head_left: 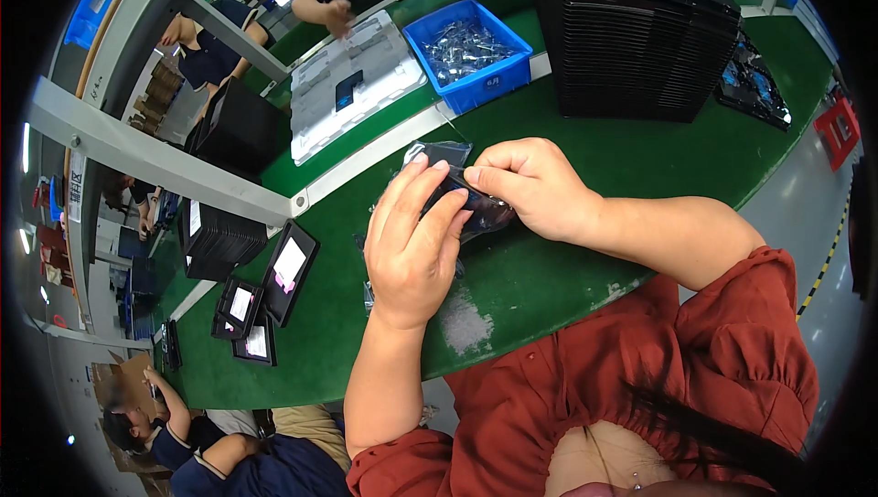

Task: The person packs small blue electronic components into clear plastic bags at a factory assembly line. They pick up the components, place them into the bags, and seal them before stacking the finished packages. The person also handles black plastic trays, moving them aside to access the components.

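Observation:
Over the green tabletop [521,305], my two hands meet at a dark, glossy part [491,215], largely covered by my fingers. My left hand [402,255] is closed around it from the left, its fingertips resting on the upper face. On the right, my right hand [541,188] pinches its edge between thumb and bent fingers. Just beyond my left fingertips, a shiny piece that looks like clear film [441,153] catches the light. What lies under my left palm is hidden, apart from bits of something transparent near the wrist.
A blue bin [494,85] of small metallic parts stands beyond my hands, beside a white tray [320,122] bearing a dark device. Tall stacked black trays [631,58] rise at the far right. Black boxes [291,268] lie left, below a metal frame [165,154]. Other people work across and left.

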The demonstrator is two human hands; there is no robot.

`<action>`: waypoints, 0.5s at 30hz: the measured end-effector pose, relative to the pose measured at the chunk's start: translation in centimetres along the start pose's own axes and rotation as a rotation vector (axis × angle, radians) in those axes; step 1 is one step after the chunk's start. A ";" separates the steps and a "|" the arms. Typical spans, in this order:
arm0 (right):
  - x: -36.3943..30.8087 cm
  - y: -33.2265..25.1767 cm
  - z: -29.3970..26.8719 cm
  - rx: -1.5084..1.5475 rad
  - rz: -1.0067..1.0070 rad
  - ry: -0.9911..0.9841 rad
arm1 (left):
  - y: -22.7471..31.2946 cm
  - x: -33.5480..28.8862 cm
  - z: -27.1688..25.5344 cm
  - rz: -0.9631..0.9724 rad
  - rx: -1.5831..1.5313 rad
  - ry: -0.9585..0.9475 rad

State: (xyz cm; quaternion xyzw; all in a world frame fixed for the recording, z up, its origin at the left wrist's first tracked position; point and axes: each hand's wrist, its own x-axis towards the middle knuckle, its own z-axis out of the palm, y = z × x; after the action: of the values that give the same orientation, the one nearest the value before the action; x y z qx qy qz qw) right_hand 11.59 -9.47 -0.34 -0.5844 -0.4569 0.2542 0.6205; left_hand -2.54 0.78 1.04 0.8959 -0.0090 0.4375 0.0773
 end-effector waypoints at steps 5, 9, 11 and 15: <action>0.4 0.4 -0.4 0.056 0.081 -0.120 | 0.4 0.4 -0.3 -0.009 -0.110 -0.066; 2.3 1.0 -1.5 -0.208 -0.049 -0.179 | 0.1 0.3 -0.9 -0.079 -0.268 -0.094; 2.9 2.0 -1.8 -0.459 -0.360 -0.210 | -0.2 0.1 -0.6 -0.098 -0.327 -0.117; 3.4 2.0 -1.9 -0.406 -0.380 -0.285 | -0.3 0.0 -0.7 -0.120 -0.376 -0.129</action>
State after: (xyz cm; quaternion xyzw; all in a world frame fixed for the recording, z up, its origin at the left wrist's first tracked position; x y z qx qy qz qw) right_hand 15.23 -7.17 -1.16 -0.5591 -0.6818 0.1164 0.4572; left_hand -3.06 1.17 1.40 0.8908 -0.0422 0.3642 0.2684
